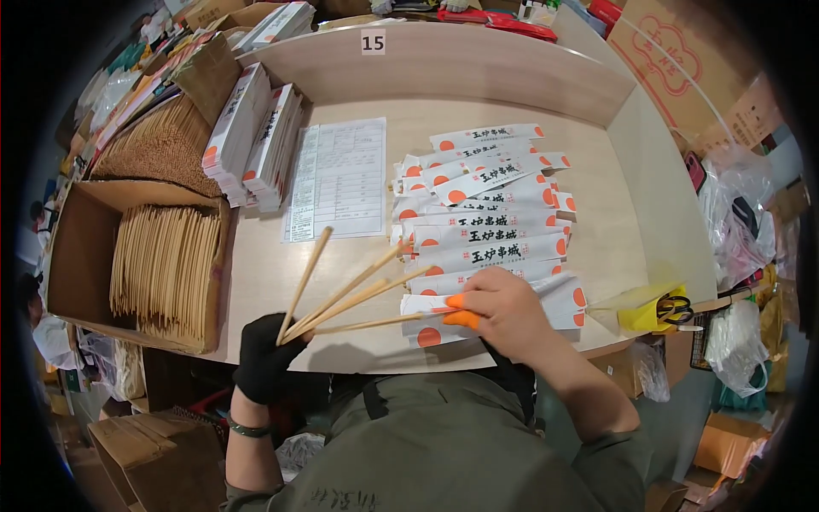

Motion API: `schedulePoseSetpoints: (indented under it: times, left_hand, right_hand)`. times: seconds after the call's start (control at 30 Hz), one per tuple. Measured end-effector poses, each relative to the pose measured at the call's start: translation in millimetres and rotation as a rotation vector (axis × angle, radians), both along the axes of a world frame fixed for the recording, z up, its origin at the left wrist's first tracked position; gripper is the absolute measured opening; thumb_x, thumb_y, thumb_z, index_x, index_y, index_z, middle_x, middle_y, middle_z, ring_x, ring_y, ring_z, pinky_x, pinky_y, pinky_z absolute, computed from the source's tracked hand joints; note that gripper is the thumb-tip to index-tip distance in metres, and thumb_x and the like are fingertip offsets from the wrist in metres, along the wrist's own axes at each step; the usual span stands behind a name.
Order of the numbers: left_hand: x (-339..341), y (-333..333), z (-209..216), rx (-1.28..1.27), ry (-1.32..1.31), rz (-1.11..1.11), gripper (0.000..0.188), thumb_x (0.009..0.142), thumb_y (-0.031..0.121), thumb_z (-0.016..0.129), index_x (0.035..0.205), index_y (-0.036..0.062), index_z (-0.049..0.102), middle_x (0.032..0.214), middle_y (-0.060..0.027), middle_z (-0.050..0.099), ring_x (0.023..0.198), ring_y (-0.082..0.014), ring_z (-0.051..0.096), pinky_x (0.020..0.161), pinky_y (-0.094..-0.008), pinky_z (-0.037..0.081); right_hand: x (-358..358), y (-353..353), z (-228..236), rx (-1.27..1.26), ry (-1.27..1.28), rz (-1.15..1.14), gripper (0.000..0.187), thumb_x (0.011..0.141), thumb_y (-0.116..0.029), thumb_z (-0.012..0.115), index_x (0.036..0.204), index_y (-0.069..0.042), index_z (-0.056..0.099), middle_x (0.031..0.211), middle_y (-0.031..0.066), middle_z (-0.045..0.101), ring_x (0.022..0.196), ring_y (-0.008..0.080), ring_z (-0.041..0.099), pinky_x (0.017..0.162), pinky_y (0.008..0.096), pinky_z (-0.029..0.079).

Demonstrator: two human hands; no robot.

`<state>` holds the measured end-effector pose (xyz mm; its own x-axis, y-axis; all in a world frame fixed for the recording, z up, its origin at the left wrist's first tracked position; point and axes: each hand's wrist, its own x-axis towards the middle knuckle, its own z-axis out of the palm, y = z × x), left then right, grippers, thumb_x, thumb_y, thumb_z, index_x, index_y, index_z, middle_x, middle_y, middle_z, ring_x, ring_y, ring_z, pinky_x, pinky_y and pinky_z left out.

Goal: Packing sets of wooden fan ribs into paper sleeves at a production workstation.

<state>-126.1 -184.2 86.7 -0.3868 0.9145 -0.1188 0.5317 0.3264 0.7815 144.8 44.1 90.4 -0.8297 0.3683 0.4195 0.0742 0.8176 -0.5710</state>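
My left hand (266,357), in a black glove, is closed around the lower ends of several wooden chopsticks (350,293) that fan out up and to the right. One lower chopstick reaches across to a white paper sleeve (418,305) under my right hand. Orange finger covers sit on my right hand (499,311), whose thumb and fingers pinch that sleeve near the table's front edge. Just beyond lies an overlapping pile of white paper sleeves (495,235) with orange dots and black print. Whether the chopstick tip is inside the sleeve is hard to tell.
At the left, a cardboard box (81,256) holds tightly packed chopsticks, with another packed box behind it. Stacks of flat sleeves (235,128) stand beside a printed sheet (337,179). Raised panels (461,64) border the table. Scissors (676,307) sit in a yellow holder at the right edge.
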Motion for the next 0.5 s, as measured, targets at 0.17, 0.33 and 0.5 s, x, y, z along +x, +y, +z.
schedulePoseSetpoints:
  times: [0.17,0.33,0.5]
  left_hand:
    - [83.1,88.1,-21.2,0.588,-0.805,0.171,0.027,0.098,0.022,0.052,0.11,-0.0015,0.056,0.105,-0.0118,0.063,0.1,-0.0194,0.061,0.092,-0.0333,0.047]
    - [36.4,80.0,-33.6,0.239,-0.454,0.354,0.023,0.094,0.019,0.056,0.105,0.0005,0.065,0.08,-0.0035,0.064,0.065,-0.0068,0.056,0.057,-0.0211,0.045]
    - [47.8,70.8,-36.7,0.287,-0.696,0.512,0.02,0.091,0.018,0.062,0.091,-0.0021,0.065,0.062,0.0042,0.051,0.051,-0.0018,0.038,0.048,-0.019,0.028]
  right_hand:
    - [-51.5,-18.5,9.2,0.248,0.105,0.149,0.019,0.073,-0.015,0.069,0.087,-0.004,0.065,0.08,0.0066,0.058,0.073,0.0233,0.057,0.063,0.0327,0.045]
    - [-14.2,-7.4,-3.1,0.448,0.129,-0.036,0.022,0.073,-0.014,0.067,0.089,0.0,0.064,0.081,0.007,0.055,0.072,0.0222,0.055,0.063,0.0332,0.046]
    - [8.9,-20.4,-27.4,0.374,-0.068,0.18,0.022,0.07,-0.005,0.069,0.089,0.002,0.064,0.082,0.0079,0.056,0.069,0.0231,0.056,0.058,0.0331,0.046]
